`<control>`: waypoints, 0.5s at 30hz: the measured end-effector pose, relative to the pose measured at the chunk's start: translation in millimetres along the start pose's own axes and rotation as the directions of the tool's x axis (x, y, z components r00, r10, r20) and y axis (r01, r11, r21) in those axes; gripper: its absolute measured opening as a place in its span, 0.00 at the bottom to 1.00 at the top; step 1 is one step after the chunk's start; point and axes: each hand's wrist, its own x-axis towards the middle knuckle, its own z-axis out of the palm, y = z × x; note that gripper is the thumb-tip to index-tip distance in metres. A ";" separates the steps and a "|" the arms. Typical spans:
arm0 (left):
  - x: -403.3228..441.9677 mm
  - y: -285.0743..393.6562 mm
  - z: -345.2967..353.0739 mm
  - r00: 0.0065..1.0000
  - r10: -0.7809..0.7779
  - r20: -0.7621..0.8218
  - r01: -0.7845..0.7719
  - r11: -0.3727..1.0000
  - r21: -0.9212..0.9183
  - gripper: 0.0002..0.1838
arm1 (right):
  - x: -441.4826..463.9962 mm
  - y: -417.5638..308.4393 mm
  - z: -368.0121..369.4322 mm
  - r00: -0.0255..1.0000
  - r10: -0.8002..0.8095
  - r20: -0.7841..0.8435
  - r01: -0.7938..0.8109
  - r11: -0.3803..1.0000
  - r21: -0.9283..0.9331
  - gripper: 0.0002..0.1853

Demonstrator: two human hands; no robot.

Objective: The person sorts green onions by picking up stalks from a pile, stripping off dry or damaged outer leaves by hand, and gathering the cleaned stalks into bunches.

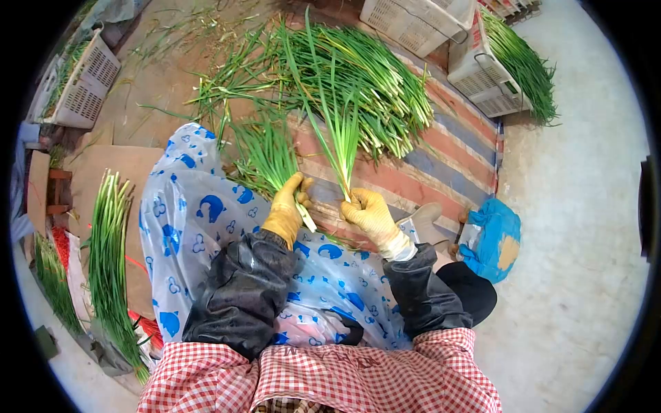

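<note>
Lengthwise, slender green leafy stalks [346, 148] point forward from yellow-gloved right fingers [353, 210], pinched closed near their pale ends [345, 184]; curled left fingers [303, 186] clasp another bunch [272, 157].

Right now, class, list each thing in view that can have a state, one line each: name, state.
Left hand: gloved, fingers closed on greens
Right hand: gloved, fingers pinching thin stalks
Big pile: loose, heaped
Striped sheet: partly covered
Right crate: filled, greens overhanging
Plastic cover: creased, draped over the lap
</note>
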 end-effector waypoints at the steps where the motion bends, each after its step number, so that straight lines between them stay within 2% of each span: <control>1: -9.4 1.4 3.2 1.000 -0.006 0.023 0.005 1.000 0.011 0.07 | 2.2 6.2 2.6 0.999 -0.021 -0.042 0.016 0.993 -0.114 0.08; 2: -16.7 2.7 4.4 1.000 0.003 0.020 -0.003 1.000 0.012 0.07 | 4.0 8.6 9.2 0.987 -0.101 -0.127 0.061 0.956 -0.286 0.08; 3: -22.9 2.9 4.1 0.997 0.024 0.073 -0.028 0.999 0.046 0.08 | 4.7 10.9 12.6 0.987 -0.100 -0.122 0.063 0.958 -0.280 0.08; 4: -26.9 2.2 2.6 0.991 0.040 0.126 -0.050 0.995 0.081 0.10 | 7.1 13.7 14.1 0.955 -0.248 -0.160 0.124 0.829 -0.545 0.07; 5: -27.4 2.2 2.6 0.992 0.037 0.119 -0.047 0.996 0.081 0.10 | 9.2 13.0 15.3 0.906 -0.394 -0.154 0.142 0.626 -0.767 0.06; 6: -26.0 4.0 3.8 0.992 0.058 0.114 -0.075 0.986 0.149 0.11 | 11.2 13.2 17.7 0.909 -0.388 -0.153 0.140 0.629 -0.765 0.06; 8: -31.9 7.5 11.5 0.990 0.098 0.103 -0.123 0.954 0.273 0.14 | 11.5 14.8 23.7 0.870 -0.491 0.044 0.211 0.289 -0.934 0.05; 9: -26.2 8.8 13.3 0.991 0.093 0.095 -0.115 0.956 0.271 0.14 | 11.1 15.8 29.7 0.874 -0.483 0.047 0.211 0.292 -0.933 0.05; 11: -11.8 11.2 15.2 0.995 0.103 -0.006 -0.083 0.829 0.553 0.14 | 10.2 19.2 41.0 0.876 -0.443 0.193 0.273 0.124 -0.954 0.05; 12: -9.7 10.6 19.7 0.984 0.142 -0.109 -0.048 0.797 0.602 0.15 | 8.4 20.9 42.6 0.880 -0.431 0.201 0.279 0.125 -0.952 0.05; 15: 17.3 11.0 -0.4 0.988 -0.018 -0.150 0.088 0.876 0.475 0.12 | 6.7 25.8 45.9 0.854 -0.482 0.197 0.405 0.378 -0.832 0.12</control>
